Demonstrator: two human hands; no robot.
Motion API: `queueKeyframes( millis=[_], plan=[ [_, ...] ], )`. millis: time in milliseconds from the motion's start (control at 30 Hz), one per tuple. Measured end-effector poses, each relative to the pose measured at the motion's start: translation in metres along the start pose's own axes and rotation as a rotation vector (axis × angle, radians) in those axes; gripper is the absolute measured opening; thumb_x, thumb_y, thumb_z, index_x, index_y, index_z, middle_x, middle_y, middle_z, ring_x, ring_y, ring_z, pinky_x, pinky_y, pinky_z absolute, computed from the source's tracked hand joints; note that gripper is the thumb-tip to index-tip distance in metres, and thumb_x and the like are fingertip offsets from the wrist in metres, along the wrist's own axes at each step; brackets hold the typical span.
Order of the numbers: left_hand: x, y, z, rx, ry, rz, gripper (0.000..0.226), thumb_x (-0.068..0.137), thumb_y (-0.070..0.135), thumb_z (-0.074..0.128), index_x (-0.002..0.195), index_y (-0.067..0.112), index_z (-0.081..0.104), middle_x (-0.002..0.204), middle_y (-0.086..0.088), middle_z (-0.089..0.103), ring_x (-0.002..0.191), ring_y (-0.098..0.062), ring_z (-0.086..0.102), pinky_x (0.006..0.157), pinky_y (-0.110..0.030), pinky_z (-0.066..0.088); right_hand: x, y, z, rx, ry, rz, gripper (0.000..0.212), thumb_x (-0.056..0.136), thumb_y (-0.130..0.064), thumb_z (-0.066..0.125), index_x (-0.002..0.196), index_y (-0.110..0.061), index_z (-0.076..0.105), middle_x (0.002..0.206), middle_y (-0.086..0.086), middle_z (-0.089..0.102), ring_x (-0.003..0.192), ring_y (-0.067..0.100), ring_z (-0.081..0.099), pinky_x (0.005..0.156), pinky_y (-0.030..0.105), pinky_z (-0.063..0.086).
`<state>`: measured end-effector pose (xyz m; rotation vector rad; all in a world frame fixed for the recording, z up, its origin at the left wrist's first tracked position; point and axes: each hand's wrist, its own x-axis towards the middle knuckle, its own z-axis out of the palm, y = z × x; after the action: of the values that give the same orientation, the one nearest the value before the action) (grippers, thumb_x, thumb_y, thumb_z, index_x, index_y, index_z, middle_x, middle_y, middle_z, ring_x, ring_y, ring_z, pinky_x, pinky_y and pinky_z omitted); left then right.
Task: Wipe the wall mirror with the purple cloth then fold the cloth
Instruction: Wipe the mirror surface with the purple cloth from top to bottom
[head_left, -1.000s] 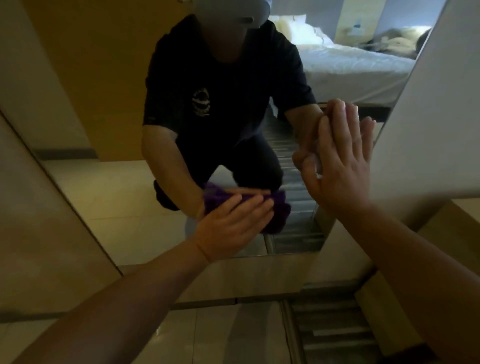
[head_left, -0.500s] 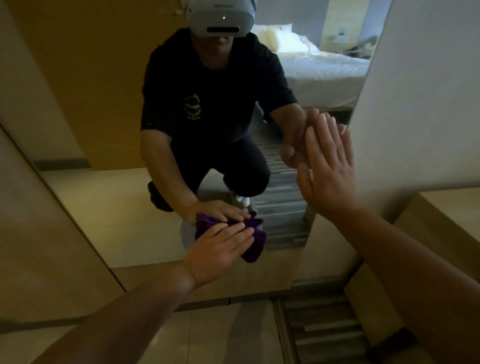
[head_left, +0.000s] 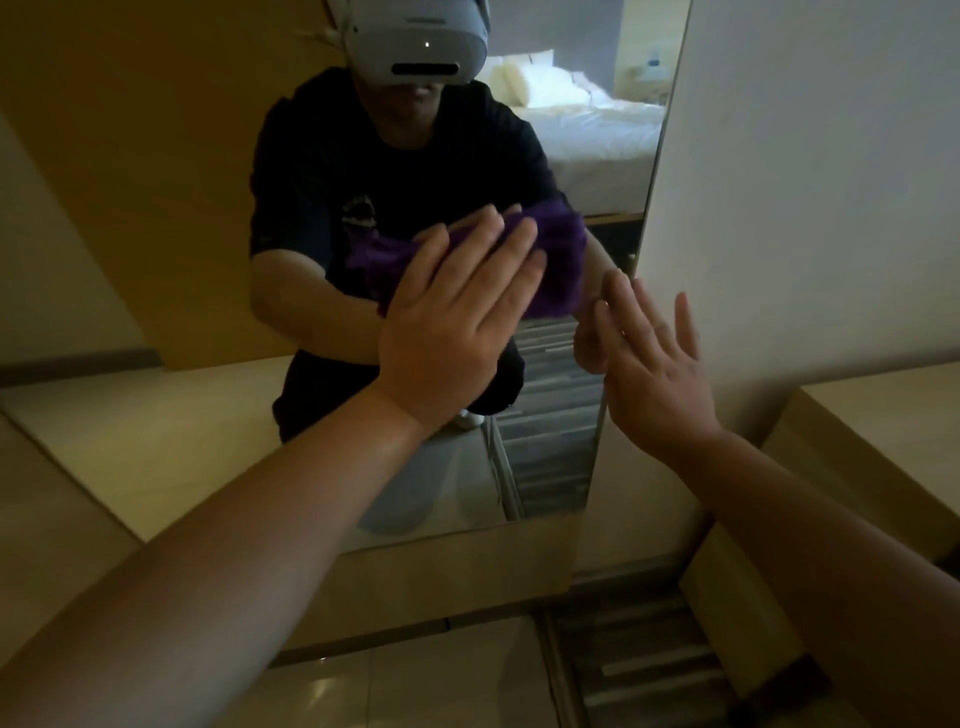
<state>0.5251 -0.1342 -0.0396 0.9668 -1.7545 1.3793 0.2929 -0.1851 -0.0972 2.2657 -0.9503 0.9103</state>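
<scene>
The left hand (head_left: 457, 322) has swept the purple cloth (head_left: 556, 260) up the wall mirror (head_left: 182, 208) from near its bottom edge — fingers flat, cloth pressed to the glass beneath them. The right hand (head_left: 649, 358), spread open, braces beside it at the mirror's edge. Wiping continues; folding not yet started.

Bedroom, likely hotel: white made bed (head_left: 597, 130) reflected in wall mirror (head_left: 208, 441).
</scene>
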Motion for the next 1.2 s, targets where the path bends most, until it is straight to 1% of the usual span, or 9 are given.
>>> queueKeyframes(
  millis=[200,400,500,633,733,833,1000,1100,1200],
  plan=[
    [-0.116,0.056,0.021,-0.010,-0.175,0.122,0.050,0.102,0.018,0.054,0.150,0.011,0.041,0.154,-0.009,0.042,0.144,-0.027,0.038,0.119,-0.045,0.026,0.001,-0.003,0.010,0.071,0.122,-0.017,0.060,0.097,-0.007,0.053,0.151,-0.001,0.028,0.158,0.019,0.013,0.148,0.037,0.010,0.119,0.062,0.010],
    [-0.179,0.095,0.020,-0.069,-0.365,0.177,0.040,0.103,0.014,0.048,0.143,0.015,0.053,0.151,-0.005,0.045,0.140,-0.023,0.042,0.116,-0.043,0.028,0.000,-0.007,0.007,0.096,0.095,0.028,0.057,0.098,-0.008,0.050,0.150,0.003,0.031,0.158,0.027,0.021,0.147,0.043,0.016,0.119,0.061,0.009],
    [-0.176,0.094,0.010,-0.111,-0.456,0.171,0.040,0.104,0.011,0.042,0.143,0.014,0.053,0.151,-0.004,0.048,0.140,-0.023,0.044,0.117,-0.043,0.029,0.000,-0.009,0.002,0.116,0.046,0.046,0.058,0.098,-0.011,0.043,0.153,0.000,0.027,0.162,0.022,0.015,0.150,0.039,0.011,0.121,0.060,0.008],
    [-0.149,0.081,-0.012,-0.192,-0.541,0.164,0.040,0.102,0.007,0.041,0.135,0.014,0.062,0.144,-0.004,0.056,0.132,-0.023,0.055,0.109,-0.041,0.040,-0.014,0.001,-0.006,0.179,0.063,0.141,0.056,0.099,-0.014,0.031,0.153,-0.002,0.025,0.162,0.018,0.013,0.152,0.032,0.007,0.122,0.058,0.009],
    [-0.102,0.060,-0.020,-0.218,-0.479,0.076,0.040,0.103,0.009,0.037,0.136,0.009,0.060,0.143,-0.009,0.056,0.131,-0.028,0.054,0.108,-0.042,0.036,-0.024,0.019,-0.005,0.139,-0.029,0.313,0.059,0.099,-0.020,0.024,0.155,-0.003,0.016,0.165,0.018,0.005,0.152,0.026,-0.006,0.123,0.051,0.003],
    [-0.035,0.038,-0.014,-0.208,-0.390,-0.030,0.045,0.099,0.010,0.036,0.139,0.002,0.055,0.146,-0.015,0.052,0.139,-0.033,0.043,0.117,-0.050,0.030,-0.029,0.028,0.006,0.081,-0.176,0.351,0.063,0.102,-0.017,0.029,0.158,-0.008,0.003,0.166,0.013,-0.010,0.151,0.024,-0.017,0.123,0.053,0.001],
    [0.055,0.023,0.010,-0.060,0.015,-0.056,0.032,0.104,0.005,0.048,0.132,0.009,0.063,0.140,-0.010,0.059,0.131,-0.029,0.055,0.105,-0.048,0.045,-0.033,0.033,0.020,0.002,-0.205,0.332,0.068,0.102,-0.019,0.036,0.158,-0.007,0.000,0.165,0.011,-0.013,0.150,0.025,-0.022,0.123,0.053,-0.001],
    [0.061,0.034,0.024,-0.012,-0.010,-0.041,0.034,0.105,0.008,0.045,0.135,0.011,0.060,0.145,-0.010,0.055,0.134,-0.029,0.051,0.107,-0.050,0.043,-0.035,0.039,0.025,-0.025,-0.175,0.294,0.069,0.100,-0.019,0.038,0.158,-0.008,0.000,0.166,0.011,-0.011,0.151,0.025,-0.019,0.122,0.053,-0.001],
    [0.025,0.057,0.035,-0.022,-0.072,0.021,0.036,0.106,0.011,0.043,0.139,0.010,0.057,0.148,-0.011,0.051,0.137,-0.032,0.048,0.110,-0.052,0.040,-0.038,0.047,0.029,-0.028,-0.134,0.255,0.067,0.100,-0.017,0.038,0.158,-0.008,0.006,0.166,0.012,-0.006,0.152,0.026,-0.013,0.123,0.053,-0.001]
  ],
)
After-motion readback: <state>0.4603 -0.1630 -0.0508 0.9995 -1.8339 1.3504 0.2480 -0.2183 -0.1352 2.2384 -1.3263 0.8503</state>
